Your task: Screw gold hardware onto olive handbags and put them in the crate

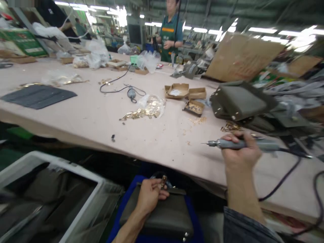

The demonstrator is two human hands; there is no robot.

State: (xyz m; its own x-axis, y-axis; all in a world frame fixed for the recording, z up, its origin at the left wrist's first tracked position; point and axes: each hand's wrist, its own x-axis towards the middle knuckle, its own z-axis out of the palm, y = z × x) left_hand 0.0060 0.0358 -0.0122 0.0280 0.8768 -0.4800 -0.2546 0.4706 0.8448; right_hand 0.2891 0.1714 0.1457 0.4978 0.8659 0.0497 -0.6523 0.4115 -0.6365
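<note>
My right hand [241, 150] is wrapped round a grey electric screwdriver [231, 144] above the table's right side. Its thin bit points left, and a dark cord trails from its back end. Lower down, my left hand [150, 195] pinches a small gold-coloured metal fitting [163, 182], whose exact kind I cannot make out. Just under that hand lies a dark olive bag [162, 216], resting on blue cloth [134, 190] in front of me. Near the screwdriver are gold-coloured metal pieces [231, 127] on the table.
A pale table [101, 125] spans the view. On it are a plastic bag spilling gold fittings [152, 106], small cardboard boxes [194, 107], stacked dark bags [243, 101] and a dark flat panel [37, 96]. A white crate [83, 172] stands lower left. Across the table stands a person [170, 33] in a green apron.
</note>
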